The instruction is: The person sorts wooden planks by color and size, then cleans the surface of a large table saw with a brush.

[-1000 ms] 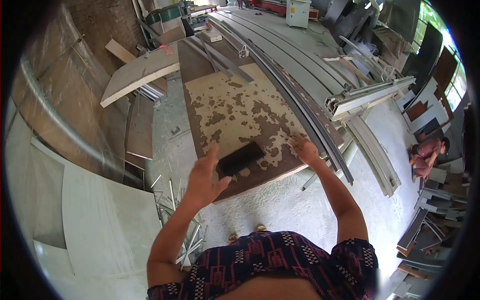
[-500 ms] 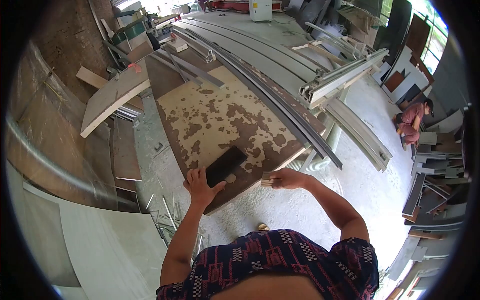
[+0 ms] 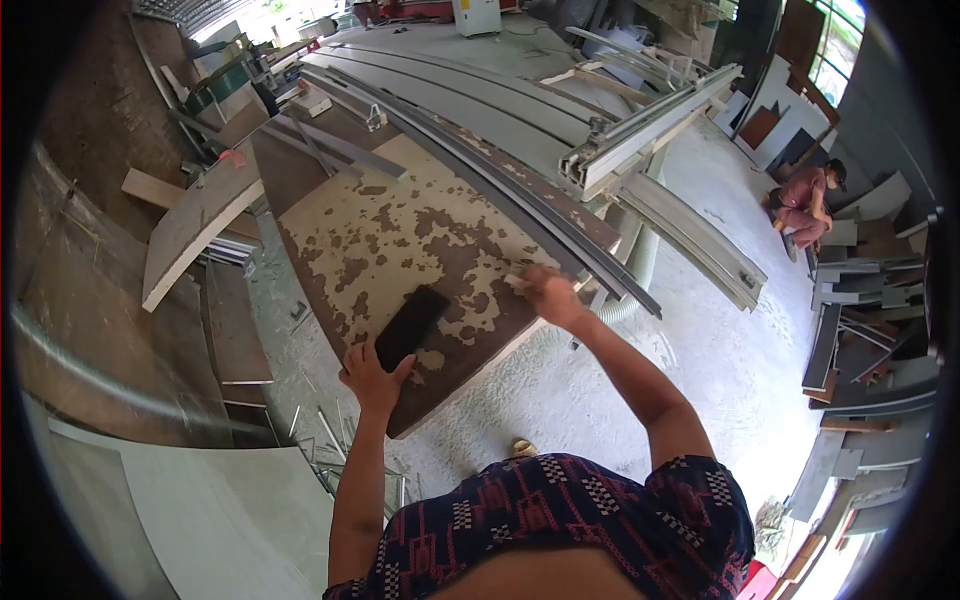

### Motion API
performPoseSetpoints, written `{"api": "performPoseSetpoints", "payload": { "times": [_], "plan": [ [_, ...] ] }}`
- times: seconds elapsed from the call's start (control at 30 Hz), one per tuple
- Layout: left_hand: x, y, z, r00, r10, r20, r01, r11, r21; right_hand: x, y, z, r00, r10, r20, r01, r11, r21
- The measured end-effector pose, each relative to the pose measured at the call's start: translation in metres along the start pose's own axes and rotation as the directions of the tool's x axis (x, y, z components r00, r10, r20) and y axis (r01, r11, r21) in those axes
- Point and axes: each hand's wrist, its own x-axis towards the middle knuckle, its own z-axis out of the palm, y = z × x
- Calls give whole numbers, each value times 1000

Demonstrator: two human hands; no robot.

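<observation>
My left hand (image 3: pixel 372 378) grips the near end of a black rectangular piece (image 3: pixel 413 322), thumb on its right side and fingers on its left. This flat dark piece lies slanted over the front corner of a worktop (image 3: pixel 350 220) with a patchy, worn cream-and-brown surface. Closed around a small pale block (image 3: pixel 518 283), my right hand (image 3: pixel 551 297) is over the worktop's right edge, to the right of the black piece. Its fingers partly cover the block.
Long dark metal profiles (image 3: pixel 520 185) run along the worktop's right side. Aluminium rails (image 3: pixel 650 135) stand beyond them. A thick board (image 3: pixel 200 235) sits at left, and a large pale panel (image 3: pixel 220 510) is nearer. A person (image 3: pixel 802 208) crouches at right beside stacked offcuts (image 3: pixel 850 320).
My right hand has moved forward with the pale block, from beyond the worktop's front edge to over its surface. My left hand stays on the black piece; the view has shifted a little.
</observation>
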Motion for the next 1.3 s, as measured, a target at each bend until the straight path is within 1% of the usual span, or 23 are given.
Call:
{"api": "performPoseSetpoints", "payload": {
  "times": [0.13,0.23,0.27,0.3,0.33,0.37,0.4,0.47,0.53,0.57,0.6,0.63,0.67,0.7,0.8,0.83,0.93,0.97,1.07,1.13,1.17,1.23,1.3],
  "plan": [
    [-1,-2,-1,1000,-11,15,11,1000,4,-7,-11,24,1000,-19,16,20,995,-97],
    [-1,-1,-2,999,-36,7,36,999,-13,-30,-50,36,971,-173,166,163,984,70],
    [-1,-2,-1,999,-44,-5,44,999,-16,-44,-62,46,908,-200,368,226,974,-29],
    [-1,-5,2,999,-45,-12,45,999,-20,-53,-91,37,869,-332,366,282,941,185],
    [-2,-7,3,999,-46,-19,45,999,-25,-72,-92,61,782,-370,501,276,927,253],
    [-3,-7,1,998,-53,-23,52,998,-30,-74,-125,36,732,-548,405,386,823,416],
    [-3,-6,0,998,-57,-28,56,998,-36,-77,-138,30,679,-624,386,371,746,553],
    [-3,-5,-3,997,-77,-17,76,996,-41,-82,-151,15,582,-392,712,77,899,432],
    [-3,-6,-5,994,-102,24,103,994,-41,-51,-156,-11,727,-329,603,-77,833,548],
    [-2,-7,-7,992,-115,44,117,992,-49,-47,-118,5,844,-273,462,51,898,437],
    [-1,-6,-11,990,-120,68,125,990,-62,-20,-112,-11,892,-398,216,316,889,333],
    [0,-5,-14,988,-119,94,127,989,-79,-7,-93,-19,954,-135,267,68,967,244],
    [-1,-4,-16,986,-129,101,137,987,-81,6,-74,-19,969,85,230,-192,845,500],
    [0,-3,-18,985,-134,108,143,986,-84,20,-65,-19,995,-61,-79,76,975,207],
    [1,-1,-18,986,-133,102,142,985,-95,38,-50,-18,990,-101,-98,97,994,-45],
    [0,-2,-18,986,-133,98,142,985,-97,38,-37,-6,990,-124,-72,124,992,-1],
    [0,-3,-17,989,-120,85,127,988,-90,25,-14,23,990,-122,73,126,991,-44],
    [-1,-4,-16,990,-117,80,124,988,-91,22,-7,34,986,-38,163,47,997,-56],
    [0,-4,-17,989,-124,79,133,985,-107,8,-18,38,991,-117,67,126,978,-164],
    [2,-1,-26,984,-148,100,161,976,-143,3,-17,39,992,-56,117,79,977,-199],
    [3,-4,-26,974,-216,66,226,921,-317,3,-17,38,991,-49,125,74,976,-205],
    [5,-17,-25,934,-355,27,291,717,-633,3,-15,41,992,-51,115,75,974,-215],
    [-5,-32,-27,794,-606,-45,366,535,-761,5,-15,39,992,-43,117,67,974,-216]
  ]
}}
